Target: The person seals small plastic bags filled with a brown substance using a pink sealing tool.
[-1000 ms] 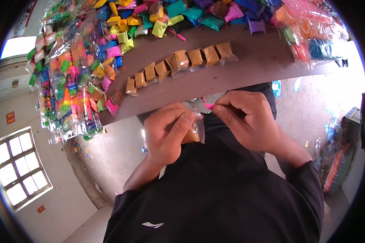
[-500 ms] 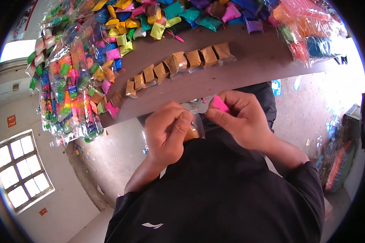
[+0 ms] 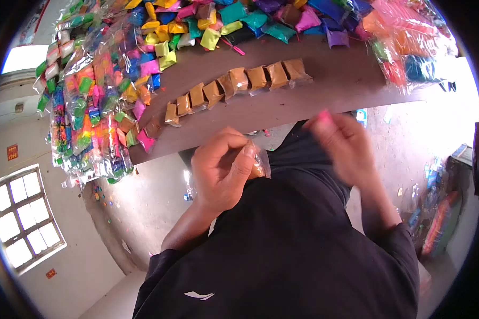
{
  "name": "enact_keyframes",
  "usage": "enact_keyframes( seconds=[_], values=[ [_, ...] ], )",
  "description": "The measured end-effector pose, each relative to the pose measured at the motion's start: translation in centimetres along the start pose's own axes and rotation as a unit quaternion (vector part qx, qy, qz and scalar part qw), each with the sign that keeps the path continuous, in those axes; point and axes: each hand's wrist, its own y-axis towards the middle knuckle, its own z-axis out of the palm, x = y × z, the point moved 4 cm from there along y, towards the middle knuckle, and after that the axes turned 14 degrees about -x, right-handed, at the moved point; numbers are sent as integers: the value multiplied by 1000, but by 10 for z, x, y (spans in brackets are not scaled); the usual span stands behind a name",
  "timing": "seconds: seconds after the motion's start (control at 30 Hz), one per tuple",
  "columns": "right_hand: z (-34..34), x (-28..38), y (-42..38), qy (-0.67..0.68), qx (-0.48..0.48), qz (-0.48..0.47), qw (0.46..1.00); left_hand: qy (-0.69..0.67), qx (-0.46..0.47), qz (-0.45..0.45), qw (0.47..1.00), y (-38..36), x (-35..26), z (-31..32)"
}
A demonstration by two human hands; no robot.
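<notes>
My left hand [image 3: 222, 173] is closed on a small clear plastic packet [image 3: 259, 166] with brown filling, held in front of my dark shirt. Most of that packet is hidden behind the fingers. Off to the right, clear of the packet, my right hand [image 3: 350, 151] is smeared by motion. A small bright pink piece [image 3: 324, 117] shows at its fingertips; its kind cannot be made out. Beyond both hands, a slanting row of similar brown packets [image 3: 238, 80] lies on the brown table [image 3: 266, 109].
Colourful small packets [image 3: 279, 32] are heaped along the table's far side. Large clear bags of coloured packets [image 3: 93, 117] cover the left end. More plastic bags [image 3: 410, 48] lie at the right end. The table's near edge runs just beyond my hands.
My right hand has moved away from the left one, to the right, carrying the pink piece. The left hand keeps the brown packet in nearly the same place.
</notes>
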Motion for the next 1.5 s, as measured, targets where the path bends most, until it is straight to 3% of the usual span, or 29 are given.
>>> enact_keyframes(
  seconds=[0.03, 0.1, 0.2, 0.27, 0.33, 0.4, 0.53, 0.6, 0.67, 0.83, 0.9, 1.5],
  values=[
    [18, 9, -13, 49, 58, -28, 997, -4, -2, -12, 1000, 0, 0, 1],
    [40, 16, -28, 176, 156, 26, 972, -6, -9, -17, 1000, -1, -3, 5],
    [52, 8, -26, 139, 173, -8, 975, -6, -21, -10, 1000, 2, -4, 7],
    [56, 2, -23, 203, 142, 9, 969, -6, -24, -1, 1000, 3, -6, 6],
    [62, 5, -24, 259, 144, 30, 955, -107, 32, -218, 970, -3, 6, 7],
    [63, 5, -24, 311, 143, 51, 938, -135, 32, -248, 959, -5, 13, 5],
    [61, -7, -22, 232, 164, 26, 958, -181, 21, -324, 928, -8, 17, 8],
    [57, -2, -20, 226, 185, 25, 956, -190, 25, -304, 933, -5, 18, 7],
    [47, 16, -18, 62, 162, -40, 984, -196, 25, -287, 937, -4, 19, 3],
    [38, 29, -12, 7, 82, -139, 987, -156, 31, -264, 951, 1, 13, 2],
    [36, 38, -13, -78, 46, -301, 949, -157, 36, -262, 952, 1, 13, 2],
    [37, 42, -12, -66, 24, -309, 948, -125, 63, -213, 967, 3, 9, 5]
  ],
)
